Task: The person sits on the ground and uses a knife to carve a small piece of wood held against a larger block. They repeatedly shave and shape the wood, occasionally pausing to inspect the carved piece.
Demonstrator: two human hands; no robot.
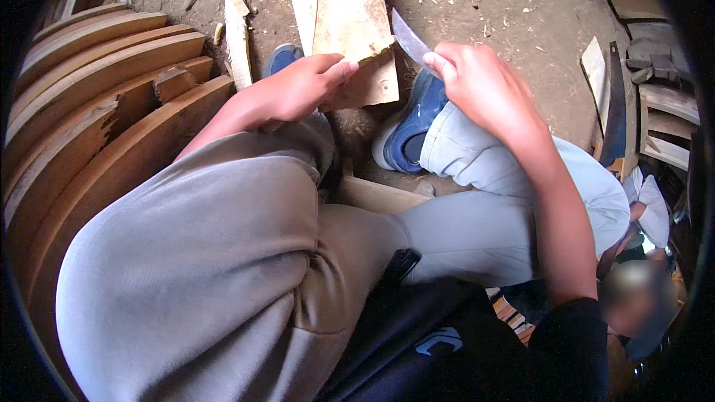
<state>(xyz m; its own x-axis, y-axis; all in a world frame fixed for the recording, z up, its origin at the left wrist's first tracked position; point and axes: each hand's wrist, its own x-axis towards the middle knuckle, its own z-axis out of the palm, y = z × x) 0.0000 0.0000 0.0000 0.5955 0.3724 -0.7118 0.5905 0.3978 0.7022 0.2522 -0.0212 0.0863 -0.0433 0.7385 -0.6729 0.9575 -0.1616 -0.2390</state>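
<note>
My right hand (484, 89) is closed round a knife, its handle hidden in my fist. The broad pale knife blade (406, 37) points up and away to the left, beside the near right corner of a rough wood piece (346, 11). My left hand (309, 88) grips that wood piece at its near end, thumb on top. Under the piece lies a pale board (382, 83) between my feet, its near edge showing. Blade and wood seem very near each other; whether they touch I cannot tell.
Curved wooden slats (112, 67) stand stacked at the left. A wood offcut (237, 37) lies by my left shoe. Shavings litter the dirt floor (491, 0). At the right are a long dark blade (615, 104), more stacked wood (670, 100) and another person (654, 208) nearby.
</note>
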